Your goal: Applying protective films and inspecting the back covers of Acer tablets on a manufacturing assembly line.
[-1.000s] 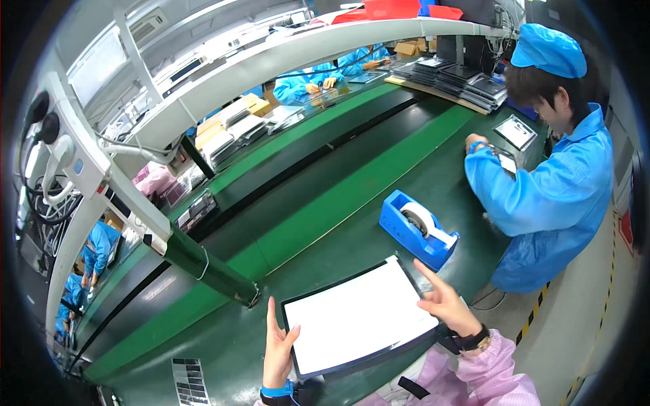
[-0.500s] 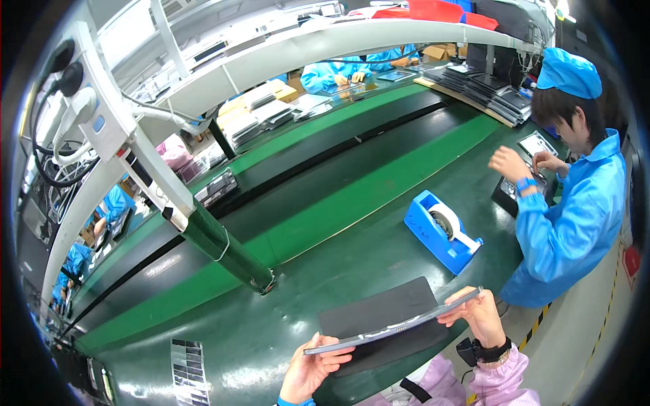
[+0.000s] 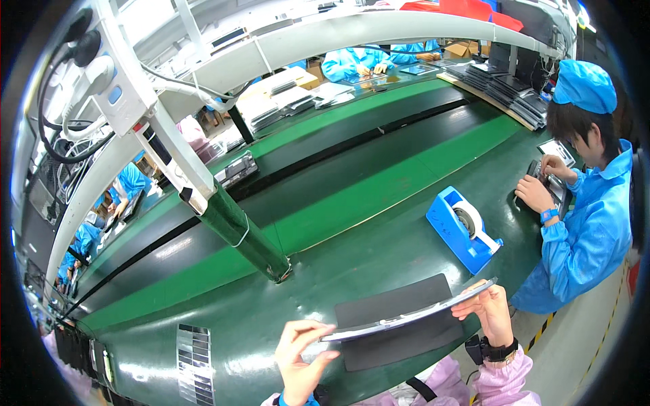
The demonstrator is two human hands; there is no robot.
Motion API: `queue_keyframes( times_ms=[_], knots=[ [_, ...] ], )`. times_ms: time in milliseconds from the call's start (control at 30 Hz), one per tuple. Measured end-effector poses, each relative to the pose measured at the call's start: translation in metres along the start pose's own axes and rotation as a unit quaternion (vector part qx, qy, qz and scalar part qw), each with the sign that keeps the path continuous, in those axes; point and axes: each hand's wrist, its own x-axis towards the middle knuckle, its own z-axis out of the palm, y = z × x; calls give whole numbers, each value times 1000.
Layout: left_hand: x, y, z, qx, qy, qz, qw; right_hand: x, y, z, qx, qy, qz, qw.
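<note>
A thin flat panel (image 3: pixel 413 311) is held edge-on a little above a black mat (image 3: pixel 399 325) on the green bench. My left hand (image 3: pixel 301 355) grips the panel's left end, fingers around the edge. My right hand (image 3: pixel 484 312) grips its right end; a dark band sits on that wrist. The panel's face is turned away, so only its rim shows. Pink sleeves come in from the lower edge.
A blue tape dispenser (image 3: pixel 464 230) stands just beyond the mat. A green-wrapped post (image 3: pixel 240 233) rises from the bench at left. A black conveyor belt (image 3: pixel 352 152) runs across. A person in blue coat and cap (image 3: pixel 586 203) works at right; others sit farther off.
The panel lay flat with its white face up a second ago; both hands have lifted and tilted it on edge above the mat. The view has shifted slightly.
</note>
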Motion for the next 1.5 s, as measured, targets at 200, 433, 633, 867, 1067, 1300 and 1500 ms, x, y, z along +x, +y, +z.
queue_keyframes(
  times_ms=[200, 433, 633, 867, 1067, 1300, 1500],
  knots=[
    [-15, -10, 7, -75, 77, -92, 990, -1, 0, 7, -5, 13, 1, 1000],
    [-28, -34, 11, -166, 12, 7, 986, 0, -2, 9, -18, 35, 12, 999],
    [-28, -29, -2, -184, -87, -51, 978, -4, -2, 8, 7, 29, 4, 1000],
    [-32, -19, 26, -176, 68, -123, 974, -2, -4, 11, 26, 19, 19, 999],
    [-41, -28, 35, -215, 172, -97, 956, -2, -9, 11, 23, 8, 40, 999],
    [-27, -14, 19, -91, -23, -211, 973, 4, -21, -17, -196, -10, 42, 980],
    [-24, -17, 15, -74, -43, -180, 980, 17, -19, 4, -109, -77, -66, 989]
  ],
)
